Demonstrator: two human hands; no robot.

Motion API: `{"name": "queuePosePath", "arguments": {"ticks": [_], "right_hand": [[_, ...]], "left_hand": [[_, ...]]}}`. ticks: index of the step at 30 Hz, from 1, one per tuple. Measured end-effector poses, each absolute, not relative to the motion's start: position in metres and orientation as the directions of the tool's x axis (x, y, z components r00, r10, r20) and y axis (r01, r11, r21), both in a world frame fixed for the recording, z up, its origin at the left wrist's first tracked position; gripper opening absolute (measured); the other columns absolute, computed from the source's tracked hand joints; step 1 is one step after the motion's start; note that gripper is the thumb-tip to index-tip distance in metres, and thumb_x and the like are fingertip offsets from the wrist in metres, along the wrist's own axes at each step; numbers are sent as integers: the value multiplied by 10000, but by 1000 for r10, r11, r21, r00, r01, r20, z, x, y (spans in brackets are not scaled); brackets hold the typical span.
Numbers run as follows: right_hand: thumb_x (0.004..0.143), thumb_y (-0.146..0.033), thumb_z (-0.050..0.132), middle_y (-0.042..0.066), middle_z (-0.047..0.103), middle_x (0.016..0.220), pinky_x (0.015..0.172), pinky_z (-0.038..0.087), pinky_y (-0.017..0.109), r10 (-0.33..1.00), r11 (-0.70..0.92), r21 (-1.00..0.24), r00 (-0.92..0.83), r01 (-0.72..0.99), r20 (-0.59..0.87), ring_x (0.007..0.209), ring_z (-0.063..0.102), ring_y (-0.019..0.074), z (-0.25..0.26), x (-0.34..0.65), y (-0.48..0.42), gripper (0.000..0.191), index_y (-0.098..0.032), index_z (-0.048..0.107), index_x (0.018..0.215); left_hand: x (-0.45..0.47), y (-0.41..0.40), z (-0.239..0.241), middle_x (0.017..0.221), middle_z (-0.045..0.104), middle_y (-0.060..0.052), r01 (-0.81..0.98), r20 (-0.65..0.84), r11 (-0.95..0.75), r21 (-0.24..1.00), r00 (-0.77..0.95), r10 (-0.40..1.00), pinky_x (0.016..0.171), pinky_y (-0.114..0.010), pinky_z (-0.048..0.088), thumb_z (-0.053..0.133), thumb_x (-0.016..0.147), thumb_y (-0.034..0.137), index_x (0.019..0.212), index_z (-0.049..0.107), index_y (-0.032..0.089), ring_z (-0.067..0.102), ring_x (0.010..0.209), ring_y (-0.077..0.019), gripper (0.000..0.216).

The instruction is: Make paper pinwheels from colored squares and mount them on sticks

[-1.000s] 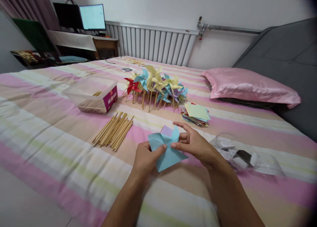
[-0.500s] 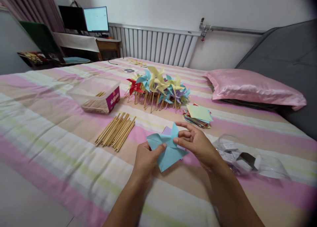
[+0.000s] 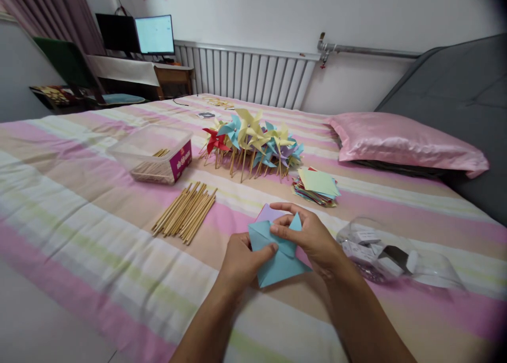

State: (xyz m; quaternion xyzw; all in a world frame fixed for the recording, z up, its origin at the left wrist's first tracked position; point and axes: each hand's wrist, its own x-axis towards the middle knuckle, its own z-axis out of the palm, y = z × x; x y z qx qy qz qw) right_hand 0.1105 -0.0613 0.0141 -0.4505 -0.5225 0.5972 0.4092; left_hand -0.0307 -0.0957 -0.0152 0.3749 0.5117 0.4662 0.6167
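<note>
Both hands hold a blue paper pinwheel piece (image 3: 279, 268) above the bed, its corners partly folded toward the middle. My left hand (image 3: 247, 257) grips its left side, thumb on top and fingers underneath. With thumb and fingers, my right hand (image 3: 304, 233) presses the paper near its upper middle, beside a blue corner that sticks up. Behind the blue piece a purple sheet of paper (image 3: 269, 213) shows on the bedspread, mostly covered.
Finished pinwheels on sticks (image 3: 251, 136) stand beyond my hands. Left are loose wooden sticks (image 3: 184, 212) and a clear plastic box (image 3: 152, 151) with more sticks. Right are a paper stack (image 3: 319, 183), clear plastic containers (image 3: 372, 252) and a pink pillow (image 3: 407, 143).
The blue paper has moved slightly right and toward me with both hands. My right thumb and fingers have shifted from the upright corner to the paper's upper middle.
</note>
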Motion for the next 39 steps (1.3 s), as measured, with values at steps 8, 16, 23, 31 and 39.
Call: {"name": "queuePosePath", "arguments": {"ticks": [8, 16, 23, 31, 39], "right_hand": [[716, -328, 739, 44, 668, 955, 739, 472, 293, 935, 334, -931, 70, 147, 347, 874, 614, 172, 19, 118, -61, 401, -227, 616, 1084], [757, -204, 676, -11, 695, 703, 536, 456, 221, 898, 281, -910, -419, 306, 136, 575, 607, 113, 34, 120, -78, 207, -240, 709, 958], [784, -174, 642, -3, 746, 824, 572, 448, 216, 834, 366, -889, -520, 274, 184, 627, 621, 107, 12, 101, -71, 228, -260, 744, 969], [727, -340, 733, 22, 733, 706, 554, 447, 226, 899, 267, -950, -397, 162, 185, 591, 605, 122, 6, 94, -68, 142, -202, 753, 753], [719, -369, 725, 70, 724, 854, 594, 488, 262, 975, 139, -981, -191, 133, 113, 640, 648, 151, -3, 86, -68, 196, -174, 712, 723]], "left_hand": [[-38, -90, -18, 591, 644, -44, -387, -358, 254, 886, -227, 906, 511, -235, 429, 794, 535, 286, 660, 675, 85, 551, 509, -127, 264], [-50, -85, -10, 676, 672, -15, -663, -388, 105, 742, -296, 873, 565, -195, 465, 801, 543, 183, 731, 654, 109, 585, 577, -102, 250], [-49, -86, -7, 675, 670, -24, -700, -397, 152, 698, -202, 895, 585, -218, 471, 791, 558, 176, 734, 647, 100, 590, 596, -119, 240], [-47, -88, -7, 631, 650, -7, -695, -329, 121, 709, -175, 928, 577, -208, 454, 799, 567, 208, 680, 638, 108, 570, 563, -100, 220], [-37, -90, -2, 657, 696, -38, -646, -292, 33, 762, -299, 909, 639, -231, 494, 815, 536, 227, 686, 709, 98, 611, 600, -122, 224]]}}
